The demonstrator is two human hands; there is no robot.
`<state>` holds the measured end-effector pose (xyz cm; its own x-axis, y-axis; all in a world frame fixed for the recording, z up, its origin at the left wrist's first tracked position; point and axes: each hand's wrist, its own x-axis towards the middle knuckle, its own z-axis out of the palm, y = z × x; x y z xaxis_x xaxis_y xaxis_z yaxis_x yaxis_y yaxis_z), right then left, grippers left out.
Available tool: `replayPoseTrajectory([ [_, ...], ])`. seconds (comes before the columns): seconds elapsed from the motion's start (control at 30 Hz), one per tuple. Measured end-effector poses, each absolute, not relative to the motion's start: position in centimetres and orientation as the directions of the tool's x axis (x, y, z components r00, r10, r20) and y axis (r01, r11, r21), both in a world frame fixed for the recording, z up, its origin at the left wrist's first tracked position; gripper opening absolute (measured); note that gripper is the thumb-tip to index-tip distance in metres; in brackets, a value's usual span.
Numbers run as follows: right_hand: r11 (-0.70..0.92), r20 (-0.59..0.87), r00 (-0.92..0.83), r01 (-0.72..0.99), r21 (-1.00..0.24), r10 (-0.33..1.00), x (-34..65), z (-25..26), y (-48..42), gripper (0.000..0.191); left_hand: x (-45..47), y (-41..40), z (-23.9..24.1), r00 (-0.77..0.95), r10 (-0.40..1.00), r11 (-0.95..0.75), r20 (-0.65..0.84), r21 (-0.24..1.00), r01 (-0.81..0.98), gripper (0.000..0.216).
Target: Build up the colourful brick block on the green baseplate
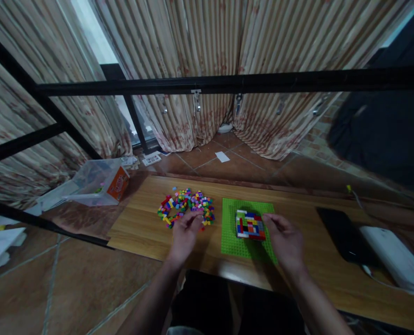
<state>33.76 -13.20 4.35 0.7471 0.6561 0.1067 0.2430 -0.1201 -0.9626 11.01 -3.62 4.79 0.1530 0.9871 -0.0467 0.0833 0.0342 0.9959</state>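
Note:
A block build of many colours (pixel 250 225), made of small toy bricks, sits on a green studded baseplate (pixel 229 242). My right hand (pixel 285 239) is closed in a pinch at the build's right edge; whether the fingertips touch it or hold a brick is too small to tell. To the left lies a loose pile of small coloured bricks (pixel 168 204). Over the pile's near edge, my left hand (pixel 186 235) has thumb and fingers pressed together. A purplish spot shows by those fingertips, but I cannot tell whether it is held or part of the pile.
The wooden table (pixel 140 232) also bears a black phone-like slab (pixel 344 232) and a white device with a cable (pixel 395 256) at right. A clear plastic box with an orange label (pixel 100 184) stands left. A black metal bar (pixel 220 84) crosses beyond, before striped curtains (pixel 207 42).

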Motion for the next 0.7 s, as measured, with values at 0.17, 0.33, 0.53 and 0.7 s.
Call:
replayPoseTrajectory([
  [0.17, -0.022, 0.163, 0.539, 0.319, -0.947, 0.826, 29.6, 3.7, -12.2, 0.028, 2.9, -1.7, 2.6, -0.197, 0.980, 0.033, 0.039, 0.935, 0.352, 0.031],
  [0.33, 0.079, 0.273, 0.286, 0.543, -0.836, 0.919, 26.6, 3.8, -9.5, 0.021, -1.4, 0.8, 1.4, -0.301, 0.942, 0.108, 0.146, 0.719, 0.686, 0.034],
  [0.53, 0.069, 0.257, 0.140, 0.748, -0.661, 0.956, 23.6, 3.8, -4.5, 0.020, -1.3, 3.3, 0.2, -0.205, 0.933, 0.008, 0.295, 0.553, 0.833, 0.033],
  [0.7, 0.058, 0.263, 0.072, 0.888, -0.457, 0.962, 21.0, 2.9, -0.1, 0.019, -0.9, 3.8, -0.9, -0.158, 0.925, -0.037, 0.346, 0.496, 0.868, 0.028],
])
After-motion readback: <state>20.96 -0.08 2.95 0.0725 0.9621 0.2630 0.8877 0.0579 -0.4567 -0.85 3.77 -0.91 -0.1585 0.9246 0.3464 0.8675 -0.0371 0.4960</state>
